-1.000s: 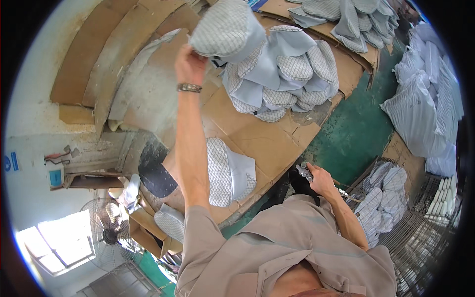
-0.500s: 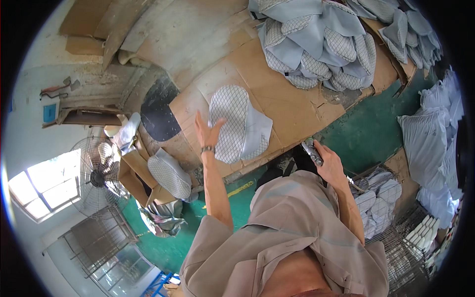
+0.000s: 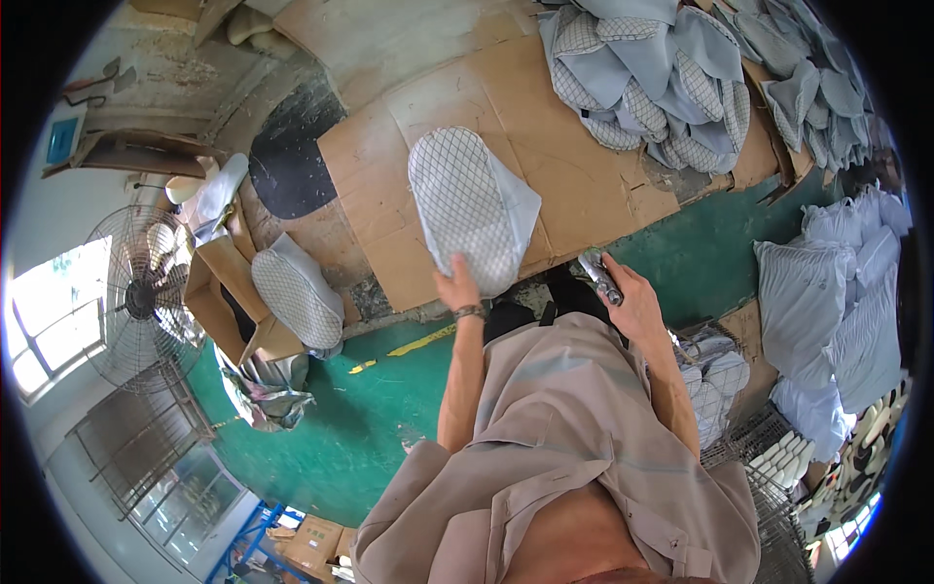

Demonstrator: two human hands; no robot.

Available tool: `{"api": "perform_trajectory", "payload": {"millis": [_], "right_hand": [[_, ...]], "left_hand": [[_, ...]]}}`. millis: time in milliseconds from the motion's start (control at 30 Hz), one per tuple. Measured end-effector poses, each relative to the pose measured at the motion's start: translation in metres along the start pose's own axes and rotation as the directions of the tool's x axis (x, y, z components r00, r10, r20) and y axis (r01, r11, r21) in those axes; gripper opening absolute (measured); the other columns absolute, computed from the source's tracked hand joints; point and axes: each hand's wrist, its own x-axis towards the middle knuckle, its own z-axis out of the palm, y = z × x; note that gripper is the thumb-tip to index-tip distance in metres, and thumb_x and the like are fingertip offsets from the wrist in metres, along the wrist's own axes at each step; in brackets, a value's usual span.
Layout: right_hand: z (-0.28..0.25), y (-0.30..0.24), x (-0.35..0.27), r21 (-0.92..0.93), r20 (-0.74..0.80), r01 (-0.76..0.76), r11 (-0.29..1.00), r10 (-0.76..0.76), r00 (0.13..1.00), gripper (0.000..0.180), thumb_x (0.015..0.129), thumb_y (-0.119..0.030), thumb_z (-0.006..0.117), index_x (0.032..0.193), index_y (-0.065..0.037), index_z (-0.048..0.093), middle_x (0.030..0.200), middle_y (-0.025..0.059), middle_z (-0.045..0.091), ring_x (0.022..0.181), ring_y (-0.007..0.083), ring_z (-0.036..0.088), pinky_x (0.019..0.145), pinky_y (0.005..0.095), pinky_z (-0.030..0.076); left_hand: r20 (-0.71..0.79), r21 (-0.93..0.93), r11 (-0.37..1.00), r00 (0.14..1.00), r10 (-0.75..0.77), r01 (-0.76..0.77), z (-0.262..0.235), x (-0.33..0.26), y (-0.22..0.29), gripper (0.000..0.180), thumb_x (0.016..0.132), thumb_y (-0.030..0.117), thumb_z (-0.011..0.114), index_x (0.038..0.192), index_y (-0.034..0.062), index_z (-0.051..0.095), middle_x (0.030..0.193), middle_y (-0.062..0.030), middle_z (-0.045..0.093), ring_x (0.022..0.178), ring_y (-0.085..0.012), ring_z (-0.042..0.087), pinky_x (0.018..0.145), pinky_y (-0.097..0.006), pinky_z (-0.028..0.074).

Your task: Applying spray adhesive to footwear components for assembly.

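Left hand (image 3: 457,286) reaches to the near end of a quilted piece (image 3: 459,190), its fingers laid over the edge on the side closest to the body. Motion blurs it and the underside is hidden, so I cannot tell whether thumb and fingers pinch the cloth or only press on it. A firm hold would want the thumb beneath and the fingers flat on top, well in from the rim, so the fabric neither slips nor creases.

The piece lies pattern up, rounded end away from the person, with a plain pale flap (image 3: 518,209) along its right side. Under it is a cardboard sheet (image 3: 584,185) covering part of the surface (image 3: 389,49). Since the piece sits close to the near edge, an even, gentle pull would suit it better than a tug, with an eye on that loose flap so it doesn't fold under.

Further right, the right hand (image 3: 632,300) is curled round a metal tool (image 3: 600,276), out past the edge. Holding the tool clear of the cloth avoids snags. Beyond, a heap of similar pieces (image 3: 652,83) rests on the surface, then white sacks (image 3: 806,302) stand at far right.
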Motion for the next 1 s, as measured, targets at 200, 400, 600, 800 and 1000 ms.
{"api": "perform_trajectory", "payload": {"millis": [200, 400, 600, 800, 1000], "right_hand": [[0.004, -0.009, -0.004, -0.023, -0.053, 0.024, 0.999, -0.025, 0.998, 0.057, 0.082, -0.007, 0.069, 0.137, -0.003, 0.056, 0.111, 0.0205, 0.067, 0.097, 0.0434, 0.064, 0.083, 0.0467, 0.051], [-0.007, -0.047, -0.022, 0.053, -0.095, 0.071, 0.996, -0.065, 0.993, 0.058, 0.080, -0.004, 0.070, 0.136, -0.002, 0.056, 0.110, 0.0208, 0.066, 0.096, 0.0429, 0.064, 0.082, 0.0448, 0.052], [-0.049, -0.128, -0.055, 0.213, -0.055, 0.080, 0.974, -0.070, 0.996, 0.059, 0.081, 0.000, 0.072, 0.137, 0.001, 0.057, 0.106, 0.0194, 0.066, 0.090, 0.0331, 0.066, 0.083, 0.0342, 0.052], [-0.076, -0.203, -0.091, 0.129, -0.065, 0.133, 0.983, -0.125, 0.990, 0.062, 0.074, 0.002, 0.073, 0.135, 0.004, 0.059, 0.098, 0.0191, 0.066, 0.087, 0.0307, 0.067, 0.079, 0.0303, 0.050], [-0.074, -0.269, -0.108, -0.113, -0.109, 0.146, 0.983, -0.159, 0.981, 0.056, 0.082, -0.016, 0.073, 0.130, 0.009, 0.061, 0.084, 0.0161, 0.066, 0.072, 0.0252, 0.066, 0.068, 0.0297, 0.049]], "left_hand": [[0.065, 0.343, 0.874, 0.937, 0.343, -0.343, 0.004, -0.008, 0.063, 0.067, 0.089, 0.037, 0.072, 0.140, 0.0000, 0.050, 0.147, -0.0286, 0.045, 0.134, -0.0475, 0.043, 0.111, -0.055, 0.034], [0.744, 0.260, 0.344, 0.414, 0.524, -0.902, 0.010, 0.000, 0.057, 0.073, 0.090, 0.051, 0.062, 0.153, 0.0182, 0.043, 0.166, -0.0149, 0.022, 0.153, -0.0444, 0.011, 0.120, -0.065, 0.006], [0.723, 0.280, 0.390, 0.460, 0.515, -0.877, 0.017, -0.004, 0.034, 0.074, 0.091, 0.053, 0.060, 0.155, 0.0211, 0.040, 0.167, -0.0141, 0.020, 0.153, -0.0453, 0.010, 0.119, -0.067, 0.003], [0.733, 0.255, 0.412, 0.453, 0.507, -0.875, 0.020, -0.003, 0.038, 0.074, 0.091, 0.053, 0.060, 0.155, 0.0216, 0.040, 0.166, -0.0143, 0.021, 0.152, -0.0470, 0.011, 0.118, -0.069, 0.005], [0.713, 0.252, 0.433, 0.468, 0.521, -0.866, 0.019, -0.008, 0.032, 0.073, 0.092, 0.049, 0.062, 0.155, 0.0212, 0.040, 0.166, -0.0142, 0.023, 0.151, -0.0484, 0.013, 0.117, -0.070, 0.009]]}}
